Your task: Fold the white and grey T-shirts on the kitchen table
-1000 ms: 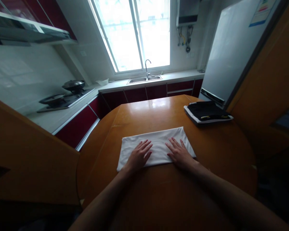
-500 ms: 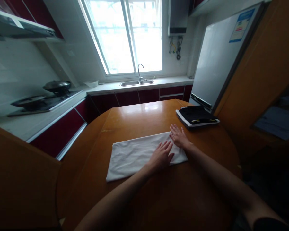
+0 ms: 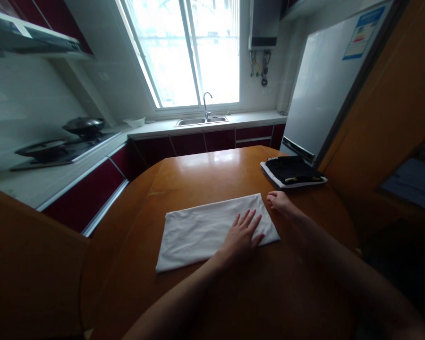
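A white cloth (image 3: 194, 233), folded into a flat, roughly rectangular shape with slight wrinkles, lies on the brown wooden table (image 3: 212, 174). My left hand (image 3: 242, 233) rests on the right part of the cloth, palm down with its fingers spread. Just off the cloth's right edge is my right hand (image 3: 280, 202), its fingers curled together and nothing visible in them. Further back on the right lies a stack of folded clothes (image 3: 292, 171), black on top with white beneath.
Behind the table runs a counter with a sink (image 3: 201, 121) under the window. A stove with a wok (image 3: 84, 125) stands at the left. The refrigerator (image 3: 326, 80) is at the right, beyond the clothes stack.
My right hand has moved right, off the cloth, and its fingers have curled in. My left hand has shifted slightly right on the cloth. The cloth's right end now lies uncovered.
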A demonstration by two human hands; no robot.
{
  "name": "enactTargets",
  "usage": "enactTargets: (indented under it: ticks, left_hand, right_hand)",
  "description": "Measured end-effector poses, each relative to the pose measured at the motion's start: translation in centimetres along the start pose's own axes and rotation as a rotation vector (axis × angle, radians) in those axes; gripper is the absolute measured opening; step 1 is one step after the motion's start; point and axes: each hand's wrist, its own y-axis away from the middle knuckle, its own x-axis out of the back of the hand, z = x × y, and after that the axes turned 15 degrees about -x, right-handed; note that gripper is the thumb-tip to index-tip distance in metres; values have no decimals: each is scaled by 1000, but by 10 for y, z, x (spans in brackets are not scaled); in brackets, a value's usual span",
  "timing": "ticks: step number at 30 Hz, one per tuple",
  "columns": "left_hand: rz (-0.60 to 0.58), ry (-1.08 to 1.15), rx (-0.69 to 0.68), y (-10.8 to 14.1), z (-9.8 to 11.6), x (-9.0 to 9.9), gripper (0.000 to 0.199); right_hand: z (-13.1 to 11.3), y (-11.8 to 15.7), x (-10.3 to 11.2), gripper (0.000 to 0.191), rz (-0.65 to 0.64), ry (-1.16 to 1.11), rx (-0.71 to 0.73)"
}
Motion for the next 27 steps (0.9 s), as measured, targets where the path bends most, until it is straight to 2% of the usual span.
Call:
enactTargets:
  ticks: [3,6,8,11,14,17,22,27]
  left_hand:
    - [26,-28,114,1,-8,-3,56]
    - [-30,-25,160,6,-15,-13,55]
    - [-46,-12,163,7,-16,-15,55]
    - [-9,3,172,-2,-19,-9,55]
    - [51,-15,221,-22,-29,0,56]
    - [20,-33,302,-36,-43,-4,62]
    - [-6,-45,310,-34,-57,-29,66]
    - [28,-30,316,-32,-55,-29,61]
  right_hand:
    - [6,22,8,26,-99,-27,-145]
    - [6,38,14,22,-195,-41,-225]
    - [2,41,17,23,-244,-35,-267]
    - [-4,37,19,24,-287,0,-308]
    - [-8,30,18,22,-292,64,-323]
    - [-11,24,15,24,-289,139,-326]
    - [-15,19,4,27,-273,174,-301]
    - [-20,25,-4,17,-282,138,-260]
